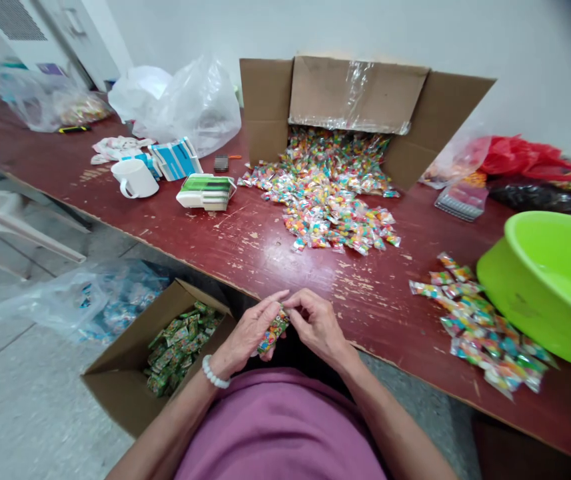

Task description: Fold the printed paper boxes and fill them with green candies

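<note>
My left hand [252, 328], with a pale bead bracelet on its wrist, is closed around a small green, colourful candy packet [274, 333]. The fingers of my right hand [319, 323] are pinched at the packet's upper right end. Both hands are just off the table's front edge, above my lap. Beyond them, a heap of small clear packets of coloured candy [335, 200] spills from a cardboard box [358, 97] lying on its side. To my lower left, an open carton [130, 380] holds many green packets [182, 343].
A green basin [525, 300] stands at the right of the red table [205, 243], beside more clear packets [485, 327]. On the left are a white mug [135, 180], stacked cards [206, 192] and plastic bags [190, 107]. A white stool [0, 213] is on the floor.
</note>
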Motion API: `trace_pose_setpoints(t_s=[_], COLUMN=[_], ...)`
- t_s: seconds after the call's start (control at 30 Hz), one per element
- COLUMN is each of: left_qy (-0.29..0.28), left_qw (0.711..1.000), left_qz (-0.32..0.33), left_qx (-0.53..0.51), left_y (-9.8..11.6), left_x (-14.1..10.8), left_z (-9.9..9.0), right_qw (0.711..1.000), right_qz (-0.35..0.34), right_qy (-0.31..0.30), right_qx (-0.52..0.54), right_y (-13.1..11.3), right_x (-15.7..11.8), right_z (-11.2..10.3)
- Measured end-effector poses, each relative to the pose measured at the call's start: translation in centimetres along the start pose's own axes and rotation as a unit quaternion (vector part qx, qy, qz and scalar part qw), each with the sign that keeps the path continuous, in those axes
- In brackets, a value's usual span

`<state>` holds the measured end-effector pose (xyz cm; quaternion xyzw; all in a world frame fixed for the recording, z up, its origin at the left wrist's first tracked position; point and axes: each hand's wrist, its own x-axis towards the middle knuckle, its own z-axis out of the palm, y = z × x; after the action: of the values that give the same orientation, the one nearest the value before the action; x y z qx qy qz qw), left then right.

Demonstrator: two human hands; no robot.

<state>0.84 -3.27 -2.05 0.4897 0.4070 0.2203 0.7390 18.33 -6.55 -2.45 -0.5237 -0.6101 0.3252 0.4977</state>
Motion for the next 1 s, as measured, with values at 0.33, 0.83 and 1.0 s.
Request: trace_pose_setpoints(t_s=[0.33,0.83,1.0], left_qy=[-0.001,0.024,0.025], left_qw=[0.992,0.979,0.973], left_qz=[0.014,0.002,0.036], left_qx=[-0.127,-0.202,-0.227], left_y=[0.1,-0.2,0.9], left_x=[0.2,-0.6,-0.4], left_z=[0.4,1.2,0.2], right_qw=[0.964,0.999,0.998], right_qz=[0.104,0.015,0.041], right_qy=[-0.039,0.004,-0.019], right_qx=[0.243,0.031,-0.052], right_y=[-0.4,-0.9,1.1], right_x=[-0.1,-1.6,2.9], right_z=[1.1,1.8,0.3])
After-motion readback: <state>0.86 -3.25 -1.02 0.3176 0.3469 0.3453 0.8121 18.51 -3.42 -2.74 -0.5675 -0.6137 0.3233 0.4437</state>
